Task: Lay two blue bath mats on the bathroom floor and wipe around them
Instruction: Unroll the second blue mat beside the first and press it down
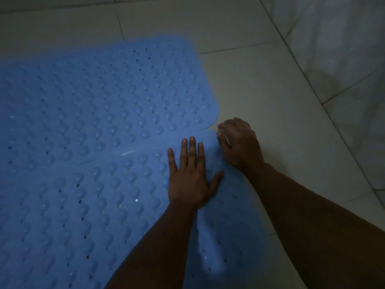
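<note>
Two blue bath mats with raised bumps and small holes lie side by side on the tiled floor. The far mat [108, 90] fills the upper left. The near mat [73, 215] lies below it, and their long edges meet along a slanting seam. My left hand [190, 176] presses flat on the near mat close to its far right corner, fingers straight. My right hand [237, 142] sits at that same corner with fingers curled down onto the mat's edge; whether it pinches the edge is hidden.
Pale floor tiles [270, 90] with dark grout lines stretch to the right and behind the mats. A white tiled wall [343, 38] rises at the upper right. The room is dim.
</note>
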Demonstrator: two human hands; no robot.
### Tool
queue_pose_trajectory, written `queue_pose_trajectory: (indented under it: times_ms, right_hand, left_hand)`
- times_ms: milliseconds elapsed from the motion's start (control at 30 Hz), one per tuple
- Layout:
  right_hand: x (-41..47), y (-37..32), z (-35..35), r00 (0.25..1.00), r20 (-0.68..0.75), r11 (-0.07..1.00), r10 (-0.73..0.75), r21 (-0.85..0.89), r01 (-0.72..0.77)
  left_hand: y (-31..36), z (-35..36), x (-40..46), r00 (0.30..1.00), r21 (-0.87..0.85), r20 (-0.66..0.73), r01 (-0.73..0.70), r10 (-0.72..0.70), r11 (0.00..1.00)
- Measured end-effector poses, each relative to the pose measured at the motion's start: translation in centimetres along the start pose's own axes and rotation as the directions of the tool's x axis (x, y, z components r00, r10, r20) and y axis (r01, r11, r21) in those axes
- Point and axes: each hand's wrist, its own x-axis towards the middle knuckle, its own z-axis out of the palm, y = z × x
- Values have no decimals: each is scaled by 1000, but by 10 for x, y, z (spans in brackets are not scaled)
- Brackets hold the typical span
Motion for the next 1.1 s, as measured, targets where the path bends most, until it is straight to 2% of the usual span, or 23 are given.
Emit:
queue_pose_trajectory:
  times_ms: [167, 267, 333, 433, 500, 600, 867, 1100]
  right_hand:
    - [-7, -10, -11, 996, -77, 999, -48, -5, 48]
    - [-14, -18, -24, 999, -31, 1000, -18, -3, 18]
    - [-23, -25, -33, 1000, 18, 1000, 16, -8, -16]
    - [-38, -34, -35, 998, 57, 1000, 9, -31, -8]
    - [-51, -40, -23, 985, 172, 995, -23, -93, 39]
    - [-67, -44, 3, 944, 326, 983, -48, -155, 103]
    - [-81, -46, 23, 970, 238, 984, -39, -158, 79]
    - [-82, -44, 26, 976, 212, 989, -51, -125, 79]
  left_hand:
    - [0, 1, 3, 1000, -20, 24, 16, -15, 1000]
    - [1, -5, 7, 996, -87, 70, 69, -63, 994]
    - [0, -22, 11, 991, -204, 89, 121, -104, 971]
    - [-16, -48, 19, 976, -419, -56, 170, -212, 892]
    - [-27, -52, 17, 968, -394, -145, 135, -207, 909]
    - [-29, -43, 4, 973, -292, -162, 112, -165, 950]
    - [-34, -17, -7, 965, -157, -258, 9, -50, 988]
    - [-31, -21, 1, 953, -214, -294, 10, -75, 977]
